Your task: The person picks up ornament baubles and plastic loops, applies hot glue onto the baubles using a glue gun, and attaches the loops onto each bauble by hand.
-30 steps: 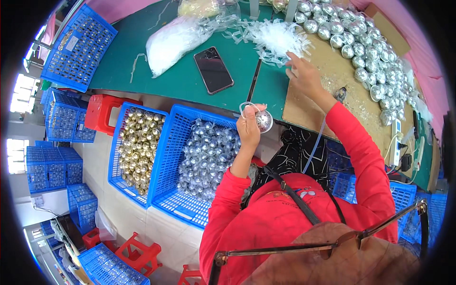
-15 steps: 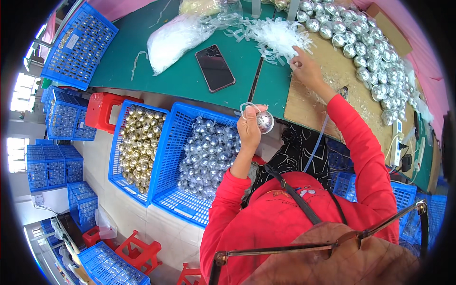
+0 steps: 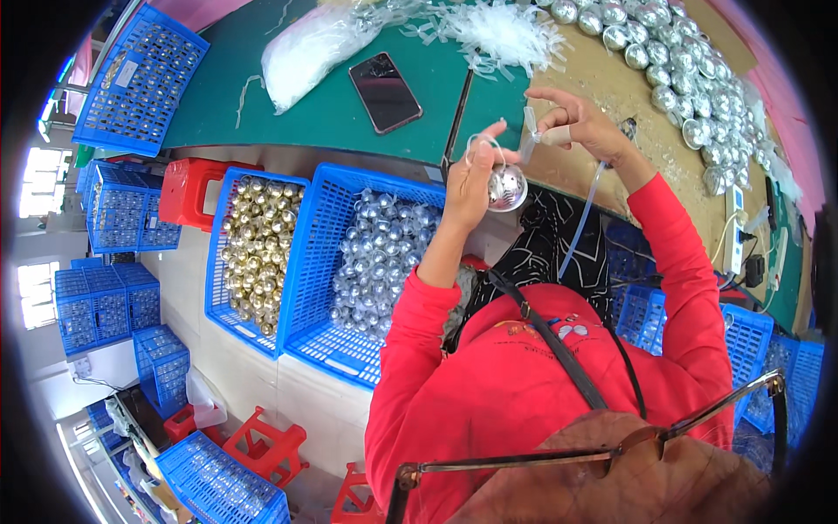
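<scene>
My left hand [image 3: 471, 188] is closed on a shiny silver ball ornament [image 3: 508, 189] that hangs by the fingers above the table's front edge. A thin white loop [image 3: 474, 150] stands up around the finger and thumb. Just to the right, my right hand [image 3: 587, 129] pinches a short translucent ribbon strip [image 3: 529, 133], held close to the left fingertips. Beyond both hands lies a loose heap of white translucent strips [image 3: 506, 42]. Many silver ball ornaments [image 3: 668, 70] are spread over the brown board [image 3: 611, 188] at the right.
A phone [image 3: 385, 93] and a white-filled plastic bag [image 3: 319, 52] lie on the green table [image 3: 223, 105]. Blue crates of gold balls [image 3: 262, 253] and silver balls [image 3: 384, 262] stand left of me. A power strip [image 3: 736, 231] sits at right; red stools [image 3: 266, 445] stand behind-left.
My right hand has come back from the strip heap toward the left hand, now with a strip in its fingers. The left hand has risen slightly to the right with the ball.
</scene>
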`<state>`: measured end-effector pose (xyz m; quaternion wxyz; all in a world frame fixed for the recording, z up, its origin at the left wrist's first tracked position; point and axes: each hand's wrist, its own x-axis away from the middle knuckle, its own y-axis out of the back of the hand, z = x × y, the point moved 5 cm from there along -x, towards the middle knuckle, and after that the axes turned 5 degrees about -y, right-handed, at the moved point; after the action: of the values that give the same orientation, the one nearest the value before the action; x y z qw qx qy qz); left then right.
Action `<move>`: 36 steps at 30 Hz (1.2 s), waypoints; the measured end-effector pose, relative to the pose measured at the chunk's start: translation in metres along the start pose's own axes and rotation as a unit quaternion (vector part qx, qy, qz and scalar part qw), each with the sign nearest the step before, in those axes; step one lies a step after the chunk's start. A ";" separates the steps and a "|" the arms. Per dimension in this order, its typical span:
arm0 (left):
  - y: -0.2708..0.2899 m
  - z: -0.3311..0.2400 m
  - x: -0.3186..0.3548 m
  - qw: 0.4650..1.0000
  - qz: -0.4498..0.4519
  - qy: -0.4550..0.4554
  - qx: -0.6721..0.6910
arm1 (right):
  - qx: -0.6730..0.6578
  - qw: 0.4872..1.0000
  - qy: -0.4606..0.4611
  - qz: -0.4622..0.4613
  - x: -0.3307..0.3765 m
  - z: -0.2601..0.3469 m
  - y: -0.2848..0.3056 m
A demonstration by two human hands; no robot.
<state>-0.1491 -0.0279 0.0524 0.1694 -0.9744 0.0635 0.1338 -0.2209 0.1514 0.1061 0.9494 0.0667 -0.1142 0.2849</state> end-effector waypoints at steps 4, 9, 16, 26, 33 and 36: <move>-0.016 -0.005 0.004 0.998 0.057 0.025 -0.026 | 0.027 0.997 -0.019 0.077 0.009 -0.003 -0.006; -0.030 0.000 0.012 0.990 0.107 0.081 -0.040 | 0.081 0.992 -0.030 0.094 0.025 -0.001 -0.013; -0.040 0.007 0.020 0.991 0.087 0.067 -0.072 | 0.134 0.989 -0.027 0.061 0.036 -0.011 -0.010; -0.047 0.010 0.030 0.992 0.041 0.106 -0.049 | 0.126 0.969 0.097 -0.189 0.057 -0.038 0.004; -0.043 0.011 0.036 0.994 -0.009 0.104 -0.011 | -0.152 0.976 0.042 -0.149 0.084 -0.077 -0.025; -0.049 0.007 0.039 0.993 -0.015 0.118 -0.001 | -0.218 0.968 0.004 -0.126 0.086 -0.088 -0.036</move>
<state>-0.1053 0.0171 0.0498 0.1618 -0.9844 0.0678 0.0157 -0.1157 0.1838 0.0411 0.9697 -0.1294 -0.1601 0.1312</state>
